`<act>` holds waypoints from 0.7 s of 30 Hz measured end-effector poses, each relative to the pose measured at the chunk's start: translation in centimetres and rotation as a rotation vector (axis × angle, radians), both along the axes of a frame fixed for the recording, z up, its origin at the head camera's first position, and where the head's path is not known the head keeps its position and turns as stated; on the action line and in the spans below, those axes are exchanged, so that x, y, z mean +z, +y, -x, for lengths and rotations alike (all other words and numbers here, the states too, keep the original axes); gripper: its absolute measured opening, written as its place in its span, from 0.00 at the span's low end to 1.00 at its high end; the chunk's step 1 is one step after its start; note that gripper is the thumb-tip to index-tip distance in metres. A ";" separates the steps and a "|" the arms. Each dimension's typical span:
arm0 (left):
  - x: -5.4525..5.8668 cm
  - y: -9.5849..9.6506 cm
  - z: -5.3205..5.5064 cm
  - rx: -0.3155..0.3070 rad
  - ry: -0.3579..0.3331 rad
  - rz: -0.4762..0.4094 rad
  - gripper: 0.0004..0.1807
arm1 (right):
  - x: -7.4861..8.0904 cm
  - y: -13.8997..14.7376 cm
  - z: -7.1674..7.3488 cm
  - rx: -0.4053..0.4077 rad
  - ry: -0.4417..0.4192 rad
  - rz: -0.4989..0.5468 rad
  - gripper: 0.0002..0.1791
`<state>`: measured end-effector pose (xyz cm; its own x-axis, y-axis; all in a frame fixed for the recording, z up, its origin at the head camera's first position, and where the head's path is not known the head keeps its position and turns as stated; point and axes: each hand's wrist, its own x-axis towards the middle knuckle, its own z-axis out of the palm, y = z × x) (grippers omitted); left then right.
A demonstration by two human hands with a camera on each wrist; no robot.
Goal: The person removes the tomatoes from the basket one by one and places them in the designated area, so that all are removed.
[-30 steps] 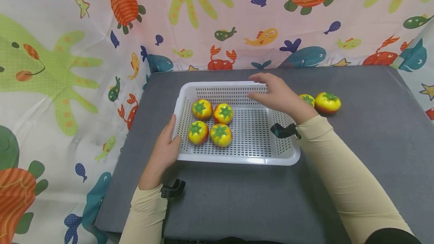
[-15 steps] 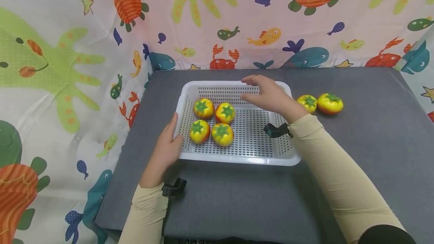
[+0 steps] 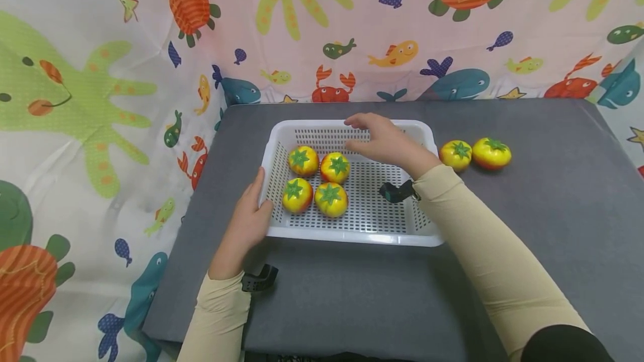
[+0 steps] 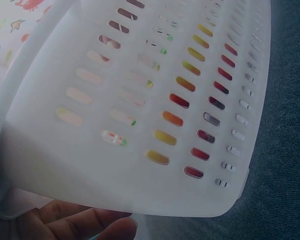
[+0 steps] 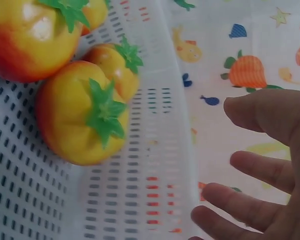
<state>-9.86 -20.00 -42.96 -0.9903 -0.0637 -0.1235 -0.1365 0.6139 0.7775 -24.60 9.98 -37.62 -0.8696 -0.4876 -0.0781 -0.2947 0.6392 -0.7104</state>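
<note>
A white perforated plastic basket [image 3: 372, 205] rests on the grey table. Several shiny yellow-red tomatoes [image 3: 330, 200] with green star-shaped tops sit together in its left half. My left hand [image 3: 247, 218] grips the left rim, thumb over the edge; the left wrist view shows its curled fingers [image 4: 85, 220] by the basket wall [image 4: 110, 185]. Above the basket's back part hovers my right hand [image 3: 384, 139], fingers parted and holding nothing. In the right wrist view its fingers [image 5: 240, 202] are spread apart from the nearest tomato [image 5: 80, 115].
Right of the basket, two more tomatoes, one rounder [image 3: 455, 155] and one wider [image 3: 491, 153], lie side by side on the table [image 3: 553, 211]. A sea-animal printed curtain [image 3: 302, 60] hangs behind the table and along its left side.
My right hand has moved left over the basket, fingers still parted, uncovering the tomatoes on the table at right. The left hand has kept its hold on the rim.
</note>
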 end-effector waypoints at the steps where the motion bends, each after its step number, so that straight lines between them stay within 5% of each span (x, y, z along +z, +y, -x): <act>1: 0.0 0.0 0.0 -0.001 -0.001 0.000 0.42 | -0.2 -0.1 0.0 0.002 -0.005 -0.004 0.34; 21: 0.0 0.4 0.0 0.011 -0.016 0.008 0.42 | -3.2 -1.3 -0.1 0.088 -0.080 -0.013 0.41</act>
